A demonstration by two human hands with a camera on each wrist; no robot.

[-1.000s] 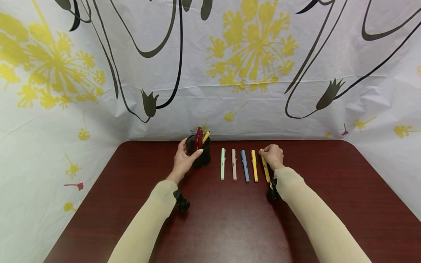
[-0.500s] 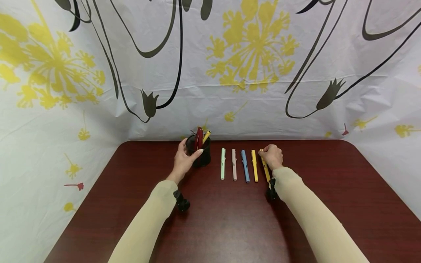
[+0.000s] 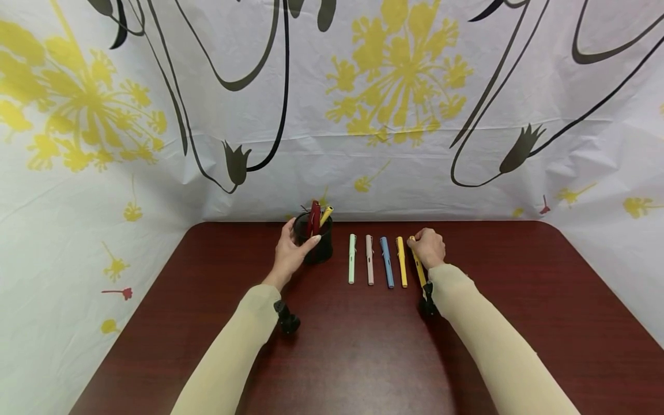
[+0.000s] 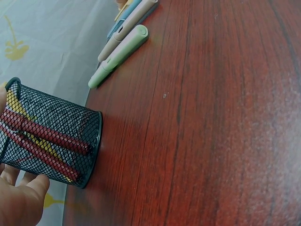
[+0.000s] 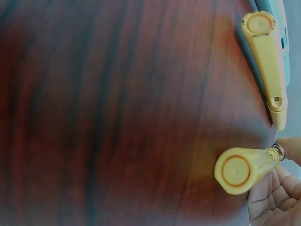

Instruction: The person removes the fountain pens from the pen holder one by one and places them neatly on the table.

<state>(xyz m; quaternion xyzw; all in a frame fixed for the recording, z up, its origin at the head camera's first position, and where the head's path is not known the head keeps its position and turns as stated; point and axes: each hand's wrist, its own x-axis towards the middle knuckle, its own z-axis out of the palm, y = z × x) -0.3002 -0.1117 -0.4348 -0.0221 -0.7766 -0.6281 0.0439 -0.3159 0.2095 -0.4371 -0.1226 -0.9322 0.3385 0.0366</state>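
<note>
My left hand (image 3: 289,253) grips a black mesh pen cup (image 3: 323,249) near the back edge, thumb on the near side. Red pens (image 4: 51,134) stand inside it with a yellow pen (image 3: 326,215). At the right end of a row of pens, my right hand (image 3: 430,248) pinches another yellow pen (image 3: 418,268) by its clip end. In the right wrist view this pen's round end (image 5: 236,170) points toward the camera. Left of it lie a yellow pen (image 3: 402,262), a blue pen (image 3: 387,263), a pale pink pen (image 3: 369,260) and a light green pen (image 3: 351,259).
Everything rests on a dark red-brown wooden table (image 3: 342,346). A white sheet (image 3: 311,127) with yellow and grey flower prints hangs right behind its back edge and at the sides. Small black wrist cameras (image 3: 287,318) sit below both hands.
My right hand and forearm have shifted slightly left, and the pinched yellow pen's near end is now more hidden by the wrist camera. The left hand and cup have stayed put.
</note>
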